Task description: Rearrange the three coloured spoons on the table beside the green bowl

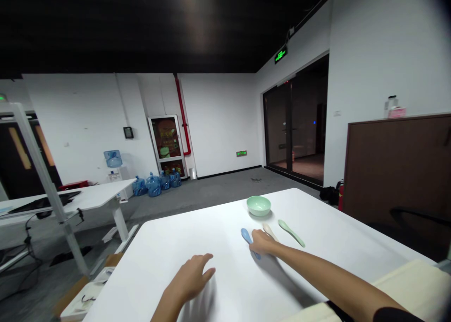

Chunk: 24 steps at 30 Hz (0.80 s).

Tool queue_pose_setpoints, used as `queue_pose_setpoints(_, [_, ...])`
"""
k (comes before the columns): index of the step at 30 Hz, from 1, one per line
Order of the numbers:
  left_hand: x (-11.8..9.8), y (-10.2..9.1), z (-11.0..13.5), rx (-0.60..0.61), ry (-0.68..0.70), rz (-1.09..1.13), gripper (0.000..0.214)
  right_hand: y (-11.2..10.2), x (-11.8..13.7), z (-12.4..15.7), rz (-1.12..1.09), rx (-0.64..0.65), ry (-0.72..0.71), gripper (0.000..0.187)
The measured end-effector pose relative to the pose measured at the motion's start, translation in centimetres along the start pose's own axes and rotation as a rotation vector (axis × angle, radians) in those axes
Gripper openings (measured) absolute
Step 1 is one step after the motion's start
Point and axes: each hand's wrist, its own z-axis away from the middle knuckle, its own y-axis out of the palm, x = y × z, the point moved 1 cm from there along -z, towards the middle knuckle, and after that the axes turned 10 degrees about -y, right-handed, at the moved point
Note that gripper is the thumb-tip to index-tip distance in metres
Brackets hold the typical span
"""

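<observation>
My right hand (262,243) reaches over the white table (169,247), its fingers closed on the handle of a blue spoon (245,235). The spoon's bowl end points away from me, and part of its handle is hidden under my fingers. A cream spoon (269,231) lies just beyond that hand, partly covered by it. Farther right, a light green spoon (291,233) rests at a slant. Behind the spoons stands a light green bowl (259,205), upright. To the left, my left hand (193,276) hovers above the tabletop, thumb and fingers apart, holding nothing.
Cream cloth (416,284) is at the lower right. A brown cabinet (398,172) stands beyond the table's right side. Left of the table are an open cardboard box (72,296) and another white desk (102,190) with a metal frame. Blue water jugs (153,186) stand farther back.
</observation>
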Motion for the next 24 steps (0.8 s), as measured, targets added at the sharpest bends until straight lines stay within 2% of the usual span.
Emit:
queue_pose_setpoints(3, [0.1,0.1,-0.1,-0.001,0.007,0.004,0.058,0.1,0.1,0.0,0.012,-0.007,-0.026,0.02])
queue_pose_setpoints(6, [0.1,0.1,-0.1,-0.001,0.01,0.004,0.057,-0.9,0.4,0.1,0.08,-0.074,-0.068,0.032])
queue_pose_setpoints(11, [-0.2,-0.2,0.1,0.006,0.005,0.007,0.058,-4.7,-0.3,1.8,0.086,-0.234,-0.108,0.05])
queue_pose_setpoints(16, [-0.3,-0.2,0.2,-0.009,0.007,0.001,0.057,-8.0,-3.0,4.9,0.055,-0.362,-0.205,0.055])
queue_pose_setpoints(19, [-0.2,-0.1,0.1,-0.022,0.01,-0.005,0.057,-8.4,-4.8,6.7,0.045,-0.387,-0.233,0.057])
queue_pose_setpoints(24, [0.3,0.0,-0.1,-0.018,-0.006,-0.009,0.058,-6.9,-6.9,7.7,0.013,-0.348,-0.151,0.063])
